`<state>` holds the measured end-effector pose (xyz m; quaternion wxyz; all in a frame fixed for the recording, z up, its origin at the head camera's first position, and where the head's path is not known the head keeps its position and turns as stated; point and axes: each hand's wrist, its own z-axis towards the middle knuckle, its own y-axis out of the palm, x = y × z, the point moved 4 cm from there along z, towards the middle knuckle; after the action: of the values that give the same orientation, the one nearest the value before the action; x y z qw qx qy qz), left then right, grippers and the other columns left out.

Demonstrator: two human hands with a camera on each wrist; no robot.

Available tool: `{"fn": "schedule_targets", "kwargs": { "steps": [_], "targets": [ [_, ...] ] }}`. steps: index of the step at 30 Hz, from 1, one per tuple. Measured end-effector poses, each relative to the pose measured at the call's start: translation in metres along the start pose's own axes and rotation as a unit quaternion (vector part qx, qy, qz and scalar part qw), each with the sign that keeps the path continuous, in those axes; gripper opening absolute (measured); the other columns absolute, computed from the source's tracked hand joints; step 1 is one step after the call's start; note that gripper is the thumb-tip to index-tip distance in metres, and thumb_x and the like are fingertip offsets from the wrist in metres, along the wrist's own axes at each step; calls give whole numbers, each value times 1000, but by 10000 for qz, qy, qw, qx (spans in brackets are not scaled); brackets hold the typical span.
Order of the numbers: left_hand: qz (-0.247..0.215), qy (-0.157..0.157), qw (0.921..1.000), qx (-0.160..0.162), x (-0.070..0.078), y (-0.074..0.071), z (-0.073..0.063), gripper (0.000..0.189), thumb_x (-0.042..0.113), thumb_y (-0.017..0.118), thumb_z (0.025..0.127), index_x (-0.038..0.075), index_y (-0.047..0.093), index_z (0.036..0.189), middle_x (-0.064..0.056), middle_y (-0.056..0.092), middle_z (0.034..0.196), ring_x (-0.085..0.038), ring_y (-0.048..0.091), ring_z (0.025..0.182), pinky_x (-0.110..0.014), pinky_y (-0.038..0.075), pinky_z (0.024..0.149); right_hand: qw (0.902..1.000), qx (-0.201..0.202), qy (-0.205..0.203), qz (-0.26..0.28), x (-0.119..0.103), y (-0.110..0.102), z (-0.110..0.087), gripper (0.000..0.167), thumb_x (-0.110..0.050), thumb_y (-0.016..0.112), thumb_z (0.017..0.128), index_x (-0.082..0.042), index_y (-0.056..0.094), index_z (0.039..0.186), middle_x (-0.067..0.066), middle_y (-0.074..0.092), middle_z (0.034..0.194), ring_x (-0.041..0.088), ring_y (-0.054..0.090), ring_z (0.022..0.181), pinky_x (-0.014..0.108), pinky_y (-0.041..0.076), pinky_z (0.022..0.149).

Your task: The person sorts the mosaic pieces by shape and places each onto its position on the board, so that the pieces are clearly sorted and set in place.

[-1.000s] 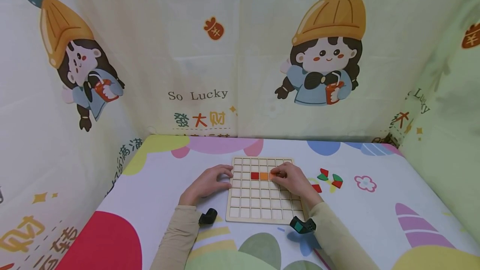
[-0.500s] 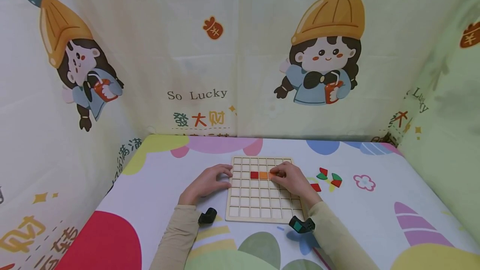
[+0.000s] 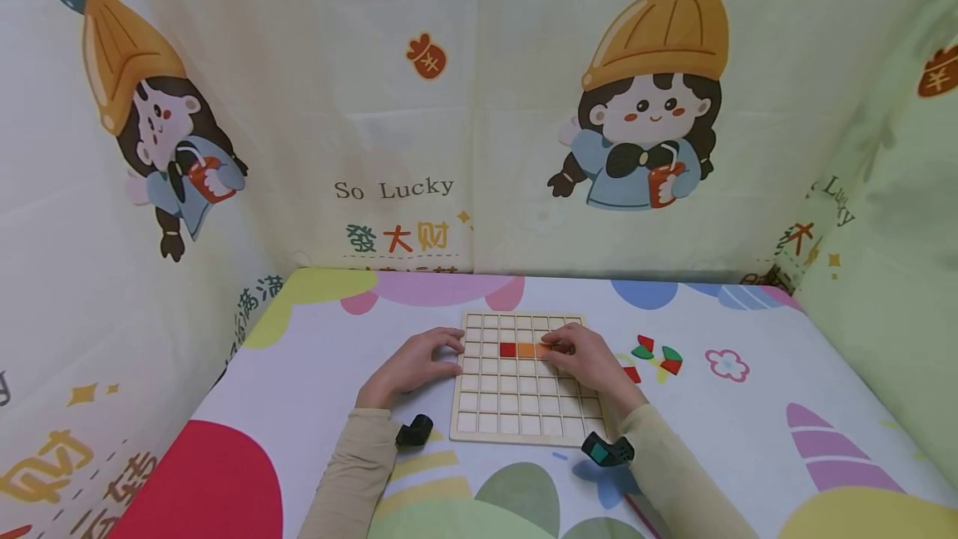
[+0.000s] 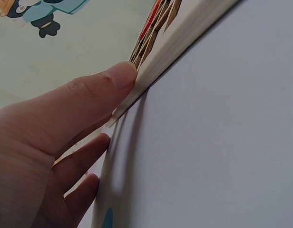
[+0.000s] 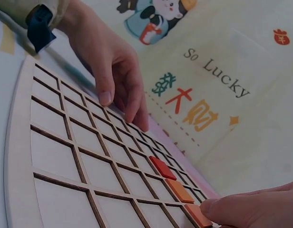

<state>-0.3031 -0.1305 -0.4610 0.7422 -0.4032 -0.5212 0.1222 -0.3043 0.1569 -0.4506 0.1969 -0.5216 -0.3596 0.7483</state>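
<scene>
A pale wooden grid board [image 3: 509, 441] lies on the table before me. In one of its upper rows sit a red square tile [image 3: 508, 350] and an orange tile [image 3: 526, 350], side by side. To their right is a second orange tile [image 5: 198, 214], which my right hand [image 3: 584, 358] pinches at the fingertips; the hand partly hides it. My left hand [image 3: 415, 366] rests against the board's left edge. Its thumb [image 4: 120, 76] touches the board's side in the left wrist view, and the other fingers are loosely bent.
Right of the board lie several loose red and green pieces, among them a red piece [image 3: 647, 343] and a green piece [image 3: 674, 353]. The right forearm partly covers the board's right edge. A patterned cloth [image 3: 404, 106] hangs behind the table.
Both hands keep nearly the same places. The right wrist has shifted very slightly to the right since half a second ago. The tiles look unmoved.
</scene>
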Motion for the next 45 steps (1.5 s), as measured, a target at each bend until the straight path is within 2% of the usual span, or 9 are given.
{"fn": "schedule_targets", "kwargs": {
  "steps": [3,8,13,19,22,28,38,45],
  "targets": [
    [15,44,10000,-2,0,0,0,25,17,77,84,10,69,107,-5,55,139,-26,45,134,-44,35,112,10000,28,19,57,1,-4,-4,28,-20,73,89,-8,72,114,4,65,110,17,61,90,36,54,81],
    [-50,1,10000,19,1,0,0,25,17,77,84,10,69,107,-5,55,139,-26,45,134,-44,35,112,9996,108,268,49,5,-13,-14,28,-21,72,90,-8,71,115,3,64,107,16,61,90,33,54,80],
    [-106,-16,9999,18,3,0,-1,25,16,77,84,10,69,106,-6,55,139,-27,45,134,-45,35,112,9977,261,623,4,19,-29,-27,31,-23,72,90,-9,69,118,5,64,110,19,61,94,35,55,82],
    [-92,21,10000,-1,2,0,-1,25,17,78,84,10,69,106,-6,56,139,-27,45,134,-45,35,111,9970,549,488,-227,33,-56,-47,30,-19,71,91,-4,69,117,10,66,110,21,65,90,33,57,75],
    [-61,-5,10000,-10,2,0,-1,25,17,78,84,10,69,107,-6,56,139,-26,45,134,-44,35,112,9947,653,699,-384,41,-68,-56,30,-18,70,91,-3,68,118,13,66,110,25,65,92,37,57,75],
    [-31,-10,10000,1,3,0,-1,25,16,77,84,10,69,106,-5,56,139,-26,45,134,-44,35,111,9892,716,1155,-554,58,-84,-73,32,-19,69,92,-3,67,119,18,63,117,31,60,100,48,55,85],
    [-56,-61,10000,2,3,0,-1,25,15,77,84,10,69,107,-4,56,139,-25,45,134,-44,35,112,9857,351,1547,-568,70,-84,-88,44,-23,73,88,2,63,123,20,64,111,31,59,96,46,56,81],
    [-71,-61,10000,12,3,0,0,24,15,77,84,11,69,106,-4,56,139,-25,45,134,-43,36,111,9865,246,1529,-526,70,-78,-85,42,-20,73,88,0,64,123,17,65,111,27,59,93,40,56,79]
  ]
}}
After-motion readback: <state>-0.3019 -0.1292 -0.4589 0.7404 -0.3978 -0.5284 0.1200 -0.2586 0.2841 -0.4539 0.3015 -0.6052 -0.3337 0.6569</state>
